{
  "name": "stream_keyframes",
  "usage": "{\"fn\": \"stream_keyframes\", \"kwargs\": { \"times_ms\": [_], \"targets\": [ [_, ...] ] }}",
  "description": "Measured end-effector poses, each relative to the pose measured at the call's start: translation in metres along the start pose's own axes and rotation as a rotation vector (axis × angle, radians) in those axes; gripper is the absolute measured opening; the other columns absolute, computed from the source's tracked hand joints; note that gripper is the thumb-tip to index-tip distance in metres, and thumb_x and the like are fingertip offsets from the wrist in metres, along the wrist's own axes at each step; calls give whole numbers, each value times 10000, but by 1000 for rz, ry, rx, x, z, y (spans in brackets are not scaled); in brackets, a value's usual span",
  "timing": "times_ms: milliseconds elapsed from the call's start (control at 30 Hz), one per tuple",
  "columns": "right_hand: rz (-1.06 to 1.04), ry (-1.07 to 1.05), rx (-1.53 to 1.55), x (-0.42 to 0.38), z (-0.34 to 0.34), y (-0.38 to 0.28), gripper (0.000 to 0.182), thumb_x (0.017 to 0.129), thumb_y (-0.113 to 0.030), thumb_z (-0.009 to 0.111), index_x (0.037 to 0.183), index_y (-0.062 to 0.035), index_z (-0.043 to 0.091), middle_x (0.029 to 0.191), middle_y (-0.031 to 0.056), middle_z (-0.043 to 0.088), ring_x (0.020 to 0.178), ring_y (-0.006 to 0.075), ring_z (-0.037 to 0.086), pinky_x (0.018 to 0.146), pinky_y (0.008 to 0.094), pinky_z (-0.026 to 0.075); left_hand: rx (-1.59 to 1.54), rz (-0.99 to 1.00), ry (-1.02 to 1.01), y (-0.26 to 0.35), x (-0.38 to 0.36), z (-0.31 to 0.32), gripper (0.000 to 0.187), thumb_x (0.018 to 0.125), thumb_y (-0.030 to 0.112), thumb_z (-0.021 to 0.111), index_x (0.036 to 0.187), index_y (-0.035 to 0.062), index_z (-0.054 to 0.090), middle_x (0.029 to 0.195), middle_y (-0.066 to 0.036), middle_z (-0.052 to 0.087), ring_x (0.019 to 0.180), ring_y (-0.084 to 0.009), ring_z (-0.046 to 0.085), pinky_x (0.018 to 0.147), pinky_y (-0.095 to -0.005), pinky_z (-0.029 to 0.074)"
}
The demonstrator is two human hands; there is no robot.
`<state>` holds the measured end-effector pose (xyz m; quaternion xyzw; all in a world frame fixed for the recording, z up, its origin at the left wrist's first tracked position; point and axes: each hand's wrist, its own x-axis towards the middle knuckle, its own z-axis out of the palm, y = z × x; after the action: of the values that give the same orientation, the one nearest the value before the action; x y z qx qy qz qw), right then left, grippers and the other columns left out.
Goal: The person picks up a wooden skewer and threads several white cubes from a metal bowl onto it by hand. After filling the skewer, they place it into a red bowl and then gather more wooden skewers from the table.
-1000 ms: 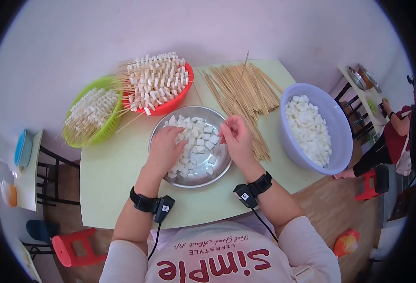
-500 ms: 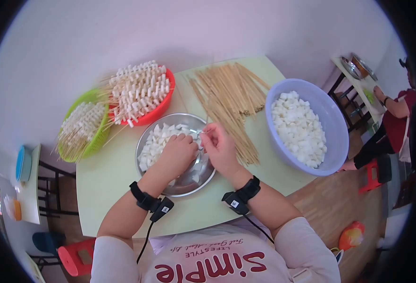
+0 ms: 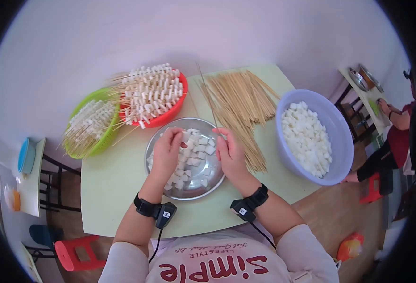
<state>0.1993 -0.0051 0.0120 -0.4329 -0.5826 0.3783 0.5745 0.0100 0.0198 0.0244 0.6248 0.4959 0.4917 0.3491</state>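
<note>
Steel pan (image 3: 170, 191) of white cubes (image 3: 196, 155) sits on the pale green table (image 3: 113, 188), under both hands. From the head camera, the left hand (image 3: 166, 150) curls over the cubes, fingertips down among them; whether it grips one I cannot tell. Right hand (image 3: 230, 151) pinches a thin bamboo skewer (image 3: 206, 94) that slants away toward the loose skewer pile (image 3: 238, 101). Loaded skewers fill a red basket (image 3: 170, 113) and a green basket (image 3: 106, 137); a lavender basin (image 3: 333, 125) holds more cubes. Another person's arm (image 3: 394, 111) shows far right.
</note>
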Motion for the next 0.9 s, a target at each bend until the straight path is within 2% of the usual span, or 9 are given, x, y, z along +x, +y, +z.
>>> {"fn": "stream_keyframes", "kwargs": {
  "times_ms": [33,167,267,333,367,567,700,767,900],
  "targets": [
    [22,-30,-24,-1,0,-4,214,992,-142,470,1173,-60,549,580,-12,466,507,70,439,485,236,352,-152,-34,25,-1,0,-9,194,994,123,479,1103,6,589,896,-46,603,812,-119,640,694,-232,468],
    [-81,-125,-120,-4,1,0,236,961,-120,506,1183,-78,574,565,47,447,499,119,438,492,276,356,-496,-118,249,-5,-3,-34,212,972,67,505,1159,-13,563,976,-47,618,836,-142,642,757,-235,485],
    [-173,-182,-122,-9,4,-10,310,947,-109,525,1253,-96,570,587,69,462,510,129,449,508,277,377,-513,-66,365,-8,-7,-48,221,960,45,518,1165,-31,552,1017,-72,629,867,-152,644,791,-246,495],
    [-47,-321,-226,-12,1,-25,356,935,-99,539,1289,-112,565,618,90,503,522,139,463,528,275,399,-503,-48,429,-19,-9,-56,213,950,31,532,1149,-42,553,1030,-88,636,893,-156,643,808,-256,503],
    [-131,-328,-232,-12,3,-22,388,920,-80,548,1303,-134,569,626,112,545,509,166,513,527,292,426,-507,-16,477,-24,-8,-57,210,949,34,538,1144,-42,554,1022,-88,638,896,-154,643,807,-255,502],
    [-196,-521,-414,-13,6,-23,400,882,-54,566,1266,-158,607,615,142,582,517,264,597,527,335,478,-513,-26,623,-34,-7,-63,183,937,65,581,1095,-28,578,993,-68,636,878,-112,599,816,-239,483],
    [-219,-526,-404,-14,8,-24,389,886,-18,557,1262,-103,607,583,133,520,483,186,541,520,284,448,-476,-56,654,-31,-9,-62,174,934,82,596,1077,-15,586,949,-34,609,846,-88,559,803,-230,472],
    [-216,-518,-426,-14,8,-23,404,877,-59,575,1266,-163,608,625,154,589,525,275,602,530,338,485,-485,-53,655,-29,-8,-62,173,934,86,598,1074,-13,585,938,-26,600,838,-84,553,796,-228,468],
    [-209,-526,-451,-13,7,-25,398,880,-62,576,1264,-162,609,629,155,593,528,277,607,530,342,488,-455,-15,673,-27,-10,-60,167,930,90,607,1065,-5,578,931,-28,603,814,-82,555,762,-228,462]
  ]
}}
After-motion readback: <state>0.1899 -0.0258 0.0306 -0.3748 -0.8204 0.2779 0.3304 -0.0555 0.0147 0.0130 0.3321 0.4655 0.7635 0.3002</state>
